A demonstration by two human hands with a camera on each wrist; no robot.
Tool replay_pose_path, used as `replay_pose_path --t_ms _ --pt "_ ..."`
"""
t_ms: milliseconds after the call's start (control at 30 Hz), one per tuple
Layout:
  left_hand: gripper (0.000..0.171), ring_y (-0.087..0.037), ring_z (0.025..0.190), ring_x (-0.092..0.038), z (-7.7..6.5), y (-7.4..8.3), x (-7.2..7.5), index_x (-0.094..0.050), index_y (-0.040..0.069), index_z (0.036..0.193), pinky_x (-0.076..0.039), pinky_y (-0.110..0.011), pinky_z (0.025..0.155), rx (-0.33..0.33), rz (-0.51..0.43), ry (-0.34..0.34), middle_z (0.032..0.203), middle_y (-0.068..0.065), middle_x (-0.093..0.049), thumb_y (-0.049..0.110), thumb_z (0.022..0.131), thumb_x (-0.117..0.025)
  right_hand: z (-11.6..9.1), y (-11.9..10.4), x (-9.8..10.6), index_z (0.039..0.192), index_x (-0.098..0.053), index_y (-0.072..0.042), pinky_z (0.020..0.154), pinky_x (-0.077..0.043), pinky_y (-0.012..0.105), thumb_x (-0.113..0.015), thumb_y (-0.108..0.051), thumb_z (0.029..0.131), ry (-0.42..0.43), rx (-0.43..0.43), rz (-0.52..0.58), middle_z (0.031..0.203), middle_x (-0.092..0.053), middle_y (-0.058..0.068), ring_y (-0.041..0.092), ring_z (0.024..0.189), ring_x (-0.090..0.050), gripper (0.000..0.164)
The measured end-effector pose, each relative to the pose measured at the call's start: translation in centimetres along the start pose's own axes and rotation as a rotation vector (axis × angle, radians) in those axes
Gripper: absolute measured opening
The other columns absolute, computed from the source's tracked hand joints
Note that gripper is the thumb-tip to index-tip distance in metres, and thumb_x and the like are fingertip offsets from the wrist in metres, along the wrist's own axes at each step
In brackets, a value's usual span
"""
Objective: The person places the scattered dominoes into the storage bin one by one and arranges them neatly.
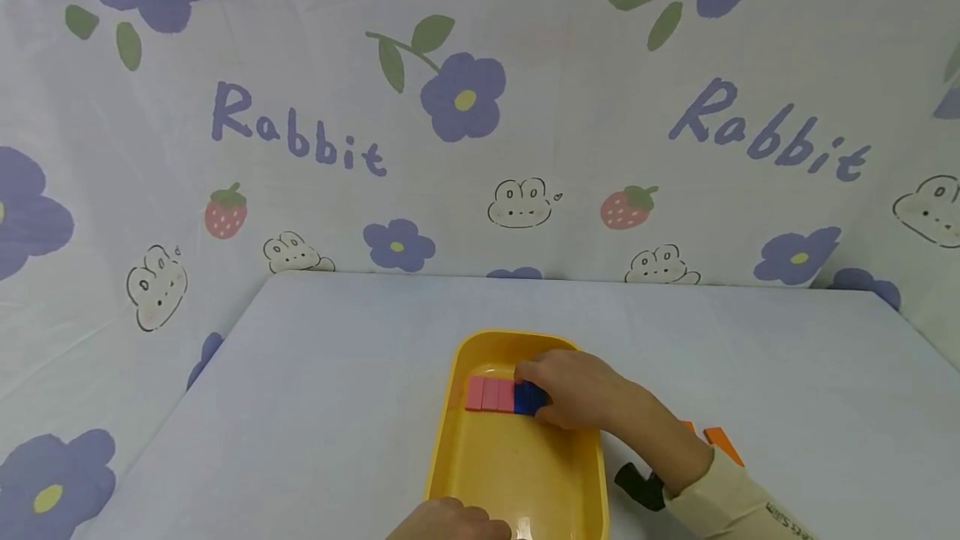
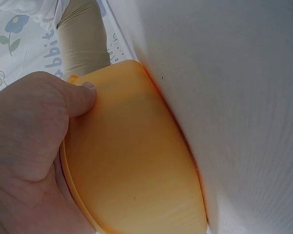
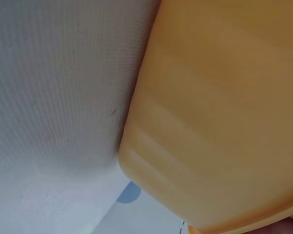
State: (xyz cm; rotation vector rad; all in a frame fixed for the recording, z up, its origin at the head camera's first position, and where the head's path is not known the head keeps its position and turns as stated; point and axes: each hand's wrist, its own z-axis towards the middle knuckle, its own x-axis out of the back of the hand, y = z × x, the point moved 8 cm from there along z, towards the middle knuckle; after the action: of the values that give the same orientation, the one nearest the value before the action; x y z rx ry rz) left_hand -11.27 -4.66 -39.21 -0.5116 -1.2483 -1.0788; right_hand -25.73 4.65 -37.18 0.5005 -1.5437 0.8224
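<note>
A yellow plastic tray [image 1: 517,473] lies on the white table. Inside it, toward the far end, a row of pink blocks [image 1: 491,395] lies side by side, with dark blue blocks [image 1: 524,398] adjoining on the right. My right hand [image 1: 576,390] reaches over the tray's right wall and pinches at the blue end of the row; its fingers partly cover these blocks. At the near edge, my left hand [image 1: 453,522] grips the tray's rim, its thumb [image 2: 82,99] pressed on the outer wall in the left wrist view. The right wrist view shows mostly the tray's outer wall [image 3: 219,107].
Right of the tray, orange blocks [image 1: 723,445] lie partly behind the right forearm. A dark green or black object [image 1: 640,487] sits beside the tray, partly hidden by the sleeve. A rabbit-and-flower printed cloth [image 1: 465,165] hangs behind the table.
</note>
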Motion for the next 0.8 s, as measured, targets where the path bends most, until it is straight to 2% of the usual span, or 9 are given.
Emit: replay_pose_path --t_ms 133,333,467,800 --pt "0.010 0.009 0.053 -0.032 -0.01 0.04 -0.10 -0.065 0.020 0.084 -0.026 -0.006 0.052 -0.009 0.009 -0.006 0.063 0.015 -0.049 0.027 0.090 -0.070 -0.01 0.03 -0.08 0.103 -0.066 -0.012 0.082 -0.052 0.036 -0.084 -0.018 0.080 0.004 -0.001 -0.003 0.092 -0.067 0.000 0.014 0.080 -0.056 0.030" --pt "0.009 0.009 0.054 -0.033 -0.07 0.27 0.13 -0.065 0.020 0.085 -0.025 -0.005 0.053 -0.058 0.044 0.042 0.065 0.015 -0.052 0.025 0.086 -0.073 -0.02 -0.13 -0.04 0.102 -0.066 -0.012 0.077 -0.051 0.032 -0.084 -0.020 0.081 0.021 0.009 -0.007 0.090 -0.066 -0.002 0.012 0.076 -0.053 0.028" --pt "0.009 0.009 0.054 -0.033 -0.04 0.32 0.21 -0.065 0.020 0.084 -0.025 -0.005 0.052 -0.067 0.041 0.053 0.065 0.015 -0.052 0.024 0.086 -0.073 -0.03 -0.17 0.04 0.101 -0.067 -0.012 0.076 -0.050 0.032 -0.083 -0.023 0.082 0.029 0.009 -0.014 0.089 -0.066 -0.002 0.012 0.076 -0.052 0.028" --pt "0.009 0.008 0.053 -0.035 0.03 0.05 0.13 -0.065 0.020 0.085 -0.027 -0.006 0.053 -0.039 0.022 0.008 0.065 0.015 -0.052 0.025 0.089 -0.071 0.13 -0.12 -0.09 0.103 -0.069 -0.013 0.075 -0.050 0.032 -0.082 -0.028 0.083 0.038 -0.015 -0.037 0.089 -0.066 -0.001 0.013 0.077 -0.051 0.028"
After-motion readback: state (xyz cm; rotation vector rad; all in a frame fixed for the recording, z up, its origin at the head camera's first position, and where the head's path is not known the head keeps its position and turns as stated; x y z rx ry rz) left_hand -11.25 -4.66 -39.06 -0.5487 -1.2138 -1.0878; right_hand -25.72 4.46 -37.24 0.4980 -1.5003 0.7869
